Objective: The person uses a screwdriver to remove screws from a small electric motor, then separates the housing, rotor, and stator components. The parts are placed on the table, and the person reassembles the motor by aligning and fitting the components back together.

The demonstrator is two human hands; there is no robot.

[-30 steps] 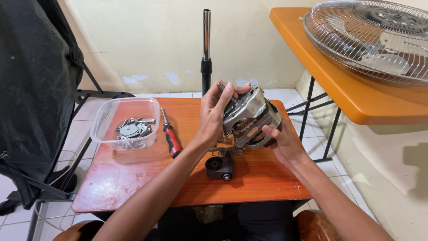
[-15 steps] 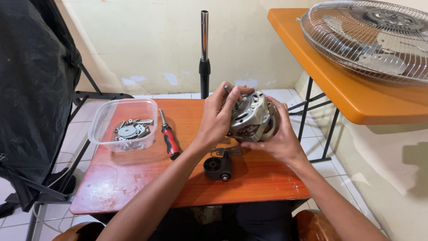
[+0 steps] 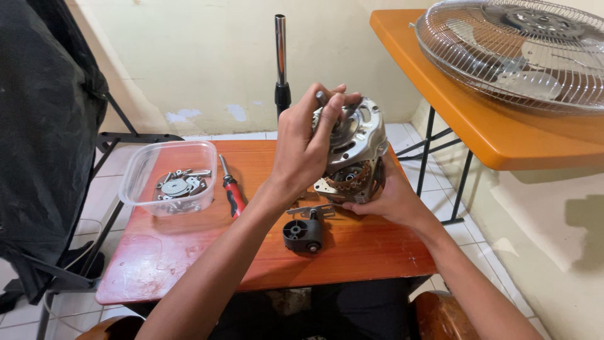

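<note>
The fan motor is higher now than a second ago, lifted clear of the worktop and tipped so its silver end cap faces the person. The left hand has shifted from the motor's side to the top, and its fingers are pinched shut around the shaft stub poking out of the cap. The right hand has slid underneath and cups the motor's lower body, fingers curled tight around the copper windings end. So the grip has gone from simply holding to working on the shaft itself, which to my eye looks like turning or tugging it.

Just below the motor, a black plastic mount with a metal bracket lies on the worktop, unmoved. To the left, the red-handled screwdriver rests beside the clear plastic tub of screws and small metal parts, both where they were.
</note>
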